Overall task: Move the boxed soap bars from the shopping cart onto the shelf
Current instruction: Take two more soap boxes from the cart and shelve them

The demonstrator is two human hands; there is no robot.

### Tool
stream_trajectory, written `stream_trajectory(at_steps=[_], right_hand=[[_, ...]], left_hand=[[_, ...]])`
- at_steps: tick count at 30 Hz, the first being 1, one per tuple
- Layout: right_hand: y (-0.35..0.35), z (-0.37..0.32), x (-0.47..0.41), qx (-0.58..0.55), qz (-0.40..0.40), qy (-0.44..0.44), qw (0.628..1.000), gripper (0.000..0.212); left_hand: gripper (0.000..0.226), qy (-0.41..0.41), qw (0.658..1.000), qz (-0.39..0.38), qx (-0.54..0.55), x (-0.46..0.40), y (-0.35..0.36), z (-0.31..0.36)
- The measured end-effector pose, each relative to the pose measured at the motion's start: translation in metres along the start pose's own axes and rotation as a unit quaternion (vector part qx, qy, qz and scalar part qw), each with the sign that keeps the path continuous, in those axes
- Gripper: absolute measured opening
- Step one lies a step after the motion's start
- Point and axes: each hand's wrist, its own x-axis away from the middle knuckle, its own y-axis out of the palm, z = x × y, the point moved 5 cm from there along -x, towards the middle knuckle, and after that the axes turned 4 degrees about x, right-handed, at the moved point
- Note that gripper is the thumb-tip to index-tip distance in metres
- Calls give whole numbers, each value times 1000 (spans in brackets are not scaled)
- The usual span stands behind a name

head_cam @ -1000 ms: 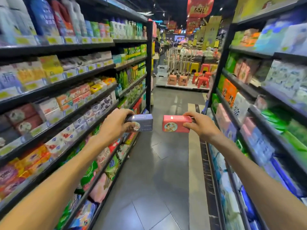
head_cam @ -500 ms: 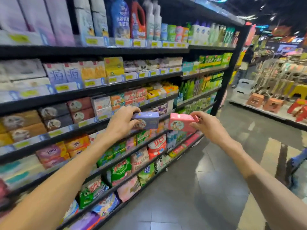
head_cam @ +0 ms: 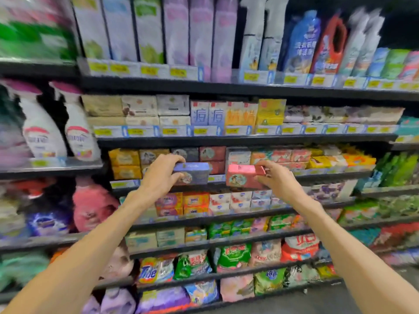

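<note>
**Two boxed soap bars held up before the soap shelf**

Two bare forearms are extended from the bottom corners of the view toward a black metal store shelving unit (head_cam: pixel 226 141). A rectangular purple cardboard soap box (head_cam: pixel 192 173) is grasped by the left hand (head_cam: pixel 159 177), fingers over its top edge and thumb underneath. A rectangular pink cardboard soap box (head_cam: pixel 243 176) with a round portrait printed on its front is gripped by the right hand (head_cam: pixel 275 180) at its right end. The two boxes are held side by side, apart from each other, just in front of the front edge of the soap shelf (head_cam: pixel 328 175); whether either touches the edge cannot be told.

On that shelf, behind the hands, small boxed soaps are stacked in rows: yellow boxes (head_cam: pixel 125 163) at the left end, dark red boxes (head_cam: pixel 212 154) in the middle, orange and yellow ones (head_cam: pixel 340 159) toward the right end. The shelf below is filled with further small soap boxes (head_cam: pixel 195 201), and bagged washing powders (head_cam: pixel 233 254) are seen lower still. On the top shelf, tall cartons (head_cam: pixel 176 30) and blurred detergent bottles (head_cam: pixel 301 44) are stood upright.
</note>
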Motion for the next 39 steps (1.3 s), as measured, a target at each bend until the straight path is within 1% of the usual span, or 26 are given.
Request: stream_trajectory(at_steps=[4, 8, 16, 21, 27, 34, 39], right_hand=[[24, -25, -37, -2, 7, -21, 1000, 33], [39, -36, -65, 2, 5, -37, 999, 40], [53, -22, -100, -5, -5, -32, 999, 43], [60, -13, -114, -7, -18, -37, 999, 47], [73, -9, -121, -6, -19, -48, 999, 49], [83, -7, -123, -2, -11, -62, 998, 46], [87, -10, -127, 10, -6, -71, 997, 47]], left_hand=[[37, -37, 999, 9, -15, -1, -5, -34], [38, -68, 998, 17, -5, -8, 2, -52], [44, -64, 998, 13, -14, -44, 30, -57], [43, -65, 997, 12, -26, -61, 53, -57], [49, -101, 993, 16, -52, -69, 76, -70], [44, -101, 993, -7, -65, -69, 96, -79], [42, -106, 990, -3, -93, -61, 104, -83]])
